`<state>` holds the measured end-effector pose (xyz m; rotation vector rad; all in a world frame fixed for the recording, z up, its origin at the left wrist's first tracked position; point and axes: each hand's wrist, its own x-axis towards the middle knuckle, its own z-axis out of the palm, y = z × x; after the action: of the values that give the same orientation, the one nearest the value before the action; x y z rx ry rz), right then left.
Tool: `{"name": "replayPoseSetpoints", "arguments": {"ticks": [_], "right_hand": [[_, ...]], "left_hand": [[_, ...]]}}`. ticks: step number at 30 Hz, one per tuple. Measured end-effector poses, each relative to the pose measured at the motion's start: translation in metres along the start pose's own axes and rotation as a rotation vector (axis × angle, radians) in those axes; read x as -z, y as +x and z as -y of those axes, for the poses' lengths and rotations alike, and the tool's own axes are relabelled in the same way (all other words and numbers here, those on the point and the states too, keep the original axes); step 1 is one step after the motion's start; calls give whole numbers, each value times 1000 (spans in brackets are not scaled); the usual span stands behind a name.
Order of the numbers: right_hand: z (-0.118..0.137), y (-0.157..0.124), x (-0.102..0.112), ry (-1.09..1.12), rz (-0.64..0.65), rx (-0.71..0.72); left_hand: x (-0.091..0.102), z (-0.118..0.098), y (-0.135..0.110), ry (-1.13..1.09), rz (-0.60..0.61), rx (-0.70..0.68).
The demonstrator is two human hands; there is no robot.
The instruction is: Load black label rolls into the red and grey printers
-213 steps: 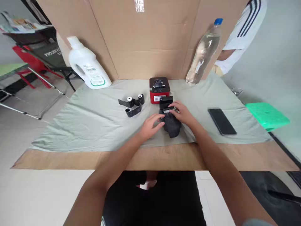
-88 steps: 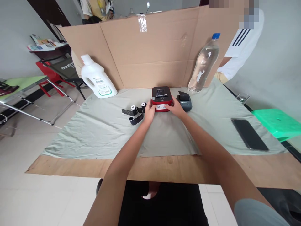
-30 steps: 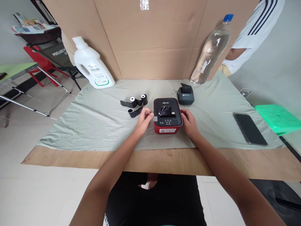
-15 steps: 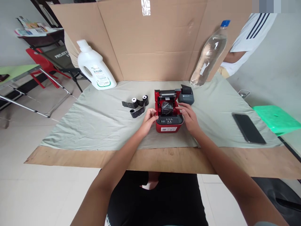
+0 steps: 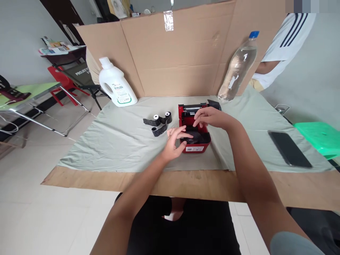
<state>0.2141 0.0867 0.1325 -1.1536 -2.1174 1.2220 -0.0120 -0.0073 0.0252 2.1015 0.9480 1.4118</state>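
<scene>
A red portable printer (image 5: 194,149) with its lid raised sits in the middle of the cloth. Dark, shiny material (image 5: 196,136) lies over its front part, and its exact form is hard to make out. My left hand (image 5: 174,143) is at the printer's left front, fingers stretched over the dark material and thumb apart. Above the printer's open bay hovers my right hand (image 5: 212,117), palm down, with bent, slightly spread fingers and nothing visible in them. Left of the printer lie several small rolls with black strips (image 5: 158,130). A second dark device behind is mostly hidden by my right hand.
A white detergent jug (image 5: 117,85) leans at the back left, and a water bottle (image 5: 239,69) at the back right. Cardboard (image 5: 180,78) walls off the rear. A phone (image 5: 289,148) lies on the right, beside a green stool (image 5: 318,136). A person stands behind at right.
My right hand has risen from the printer's right side to over its bay. My left fingers have moved across the front. Dark material now covers the button panel. The view has shifted slightly.
</scene>
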Motion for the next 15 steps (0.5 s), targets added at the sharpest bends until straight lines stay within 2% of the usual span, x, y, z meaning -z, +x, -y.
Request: {"name": "replayPoseSetpoints", "arguments": {"ticks": [4,8,11,13,15], "right_hand": [[-4,17,-19,-497,79,56],[-12,35,-51,-819,-37,-17],[-11,32,-54,-877,-66,12],[-2,19,-44,-803,-10,65],[13,-2,-34,-676,84,178]], "left_hand": [[0,0,-3,49,9,-116],[3,1,-5,25,21,-65],[5,2,-5,21,7,-23],[6,2,-5,43,-46,10],[8,3,-3,35,-156,54]]}}
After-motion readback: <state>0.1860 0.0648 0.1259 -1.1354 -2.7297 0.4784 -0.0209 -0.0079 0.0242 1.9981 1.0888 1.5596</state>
